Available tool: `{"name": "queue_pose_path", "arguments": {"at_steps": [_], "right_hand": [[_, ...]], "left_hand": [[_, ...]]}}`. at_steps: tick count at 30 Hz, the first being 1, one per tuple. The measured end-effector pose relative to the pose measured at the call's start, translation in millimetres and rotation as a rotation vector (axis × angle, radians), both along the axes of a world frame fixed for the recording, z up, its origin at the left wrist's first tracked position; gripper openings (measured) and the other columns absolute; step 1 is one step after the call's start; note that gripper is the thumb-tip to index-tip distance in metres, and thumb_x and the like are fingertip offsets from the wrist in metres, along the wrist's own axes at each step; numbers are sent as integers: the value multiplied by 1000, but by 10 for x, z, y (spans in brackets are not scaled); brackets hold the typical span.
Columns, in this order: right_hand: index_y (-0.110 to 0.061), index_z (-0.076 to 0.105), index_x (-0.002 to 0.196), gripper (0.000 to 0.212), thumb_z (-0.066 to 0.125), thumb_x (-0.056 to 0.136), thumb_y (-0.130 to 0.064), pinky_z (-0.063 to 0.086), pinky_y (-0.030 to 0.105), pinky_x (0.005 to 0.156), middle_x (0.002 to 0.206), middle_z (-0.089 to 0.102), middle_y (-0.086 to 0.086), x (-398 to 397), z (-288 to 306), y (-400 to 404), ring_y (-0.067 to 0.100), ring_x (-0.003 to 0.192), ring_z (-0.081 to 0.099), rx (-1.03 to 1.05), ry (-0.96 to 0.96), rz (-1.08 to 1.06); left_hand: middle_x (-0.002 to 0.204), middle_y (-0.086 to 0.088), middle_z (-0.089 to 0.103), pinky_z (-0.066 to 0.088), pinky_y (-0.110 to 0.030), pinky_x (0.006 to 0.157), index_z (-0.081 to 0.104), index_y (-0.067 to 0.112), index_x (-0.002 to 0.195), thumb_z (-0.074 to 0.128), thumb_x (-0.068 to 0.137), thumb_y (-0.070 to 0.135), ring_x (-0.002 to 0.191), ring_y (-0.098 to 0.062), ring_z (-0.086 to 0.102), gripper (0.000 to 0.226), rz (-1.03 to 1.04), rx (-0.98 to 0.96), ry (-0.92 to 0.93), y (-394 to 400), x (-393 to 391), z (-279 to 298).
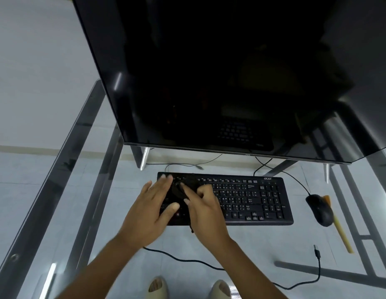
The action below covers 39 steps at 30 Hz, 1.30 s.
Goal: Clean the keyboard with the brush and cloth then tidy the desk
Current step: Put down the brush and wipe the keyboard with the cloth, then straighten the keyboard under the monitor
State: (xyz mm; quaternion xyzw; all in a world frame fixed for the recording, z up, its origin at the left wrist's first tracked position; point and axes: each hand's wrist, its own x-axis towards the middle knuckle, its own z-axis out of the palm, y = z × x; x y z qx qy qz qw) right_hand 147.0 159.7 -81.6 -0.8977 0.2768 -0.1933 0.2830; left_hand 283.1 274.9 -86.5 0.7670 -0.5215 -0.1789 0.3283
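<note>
A black keyboard (252,199) lies on the glass desk below the monitor. A dark cloth (178,192) covers its left end, where the keys are hidden. My left hand (153,206) rests flat on the cloth with the fingers spread. My right hand (202,208) is right beside it, fingers curled on the cloth and forefinger stretched out; a dark edge of cloth hangs below its palm. The brush (340,231), with a pale yellow handle, lies on the desk to the right, partly behind the mouse.
A black mouse (319,209) sits right of the keyboard. A large dark monitor (230,72) fills the back of the desk. A loose black USB cable (317,262) curls along the desk's (58,190) front. My sandalled feet show through the glass.
</note>
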Motion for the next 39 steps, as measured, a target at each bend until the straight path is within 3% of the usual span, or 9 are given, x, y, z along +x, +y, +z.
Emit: {"name": "queue_pose_path", "arguments": {"at_steps": [2, 5, 9, 13, 17, 20, 31, 36, 39], "right_hand": [[-29, 46, 139, 43, 42, 97, -25, 45, 14, 78, 102, 41, -2, -34, 163, 0, 8, 86, 47, 43, -46, 32], [-35, 41, 142, 46, 43, 98, -21, 49, 20, 82, 113, 43, -5, -201, 388, 3, 7, 96, 53, 280, -47, 153], [-34, 47, 135, 41, 53, 97, -21, 46, 16, 92, 120, 52, -6, -533, 615, -397, -2, 107, 53, 445, -181, -227], [-22, 61, 121, 32, 57, 94, -38, 54, 35, 88, 114, 68, -1, -1078, 888, -927, 16, 105, 65, 1031, -95, -337], [-3, 63, 93, 22, 63, 92, -25, 57, 50, 78, 93, 70, 20, -1815, 1025, -1404, 34, 89, 68, 847, -155, -484], [-8, 61, 86, 25, 63, 89, -33, 54, 55, 70, 90, 66, 23, -2411, 1099, -1702, 29, 78, 66, 731, -146, -618], [-1, 54, 77, 36, 58, 92, -33, 40, 31, 57, 67, 52, 9, -4107, 802, -2681, 20, 61, 50, 591, 167, -832], [-9, 48, 75, 28, 54, 94, -28, 36, 28, 56, 69, 50, 6, -4205, 473, -3070, 23, 70, 51, 485, 349, -826], [-9, 57, 109, 20, 54, 95, -23, 42, 27, 68, 96, 60, 7, -4161, 358, -3165, 28, 95, 59, 412, 422, -798]], "left_hand": [[125, 21, 60, 46, -23, 95, 41, 38, 141, 27, 96, 62, 118, 2, 53, 53, 146, -78, 376, -58, -307, 256], [106, 16, 69, 51, -13, 75, 53, 34, 125, 47, 93, 52, 98, 2, 65, 37, 409, -136, 893, -313, -706, 528], [101, 5, 72, 54, -26, 77, 62, 31, 110, 57, 94, 37, 90, -5, 69, 19, 481, -93, 1090, -672, -918, 743], [99, 5, 74, 56, -44, 87, 65, 28, 109, 64, 90, 34, 94, -14, 70, 20, 318, 25, 1224, -1124, -1265, 937], [95, 2, 74, 58, -47, 82, 66, 25, 102, 72, 84, 34, 90, -18, 71, 21, 308, 100, 1142, -1696, -1752, 1004], [96, 2, 74, 58, -38, 79, 67, 23, 99, 73, 83, 32, 90, -15, 70, 20, 311, 119, 1115, -2088, -2150, 967], [104, -5, 65, 59, -41, 74, 56, 16, 102, 66, 85, 20, 90, -19, 65, 20, 101, 339, 882, -3202, -3561, 456], [113, -1, 54, 48, -24, 66, 45, 13, 123, 61, 92, 16, 89, -17, 57, 35, 52, 335, 458, -3590, -3847, 340], [137, -2, 44, 44, -30, 93, 37, 17, 138, 58, 94, 26, 122, -21, 45, 50, -122, 218, -136, -3637, -3926, 303]]}}
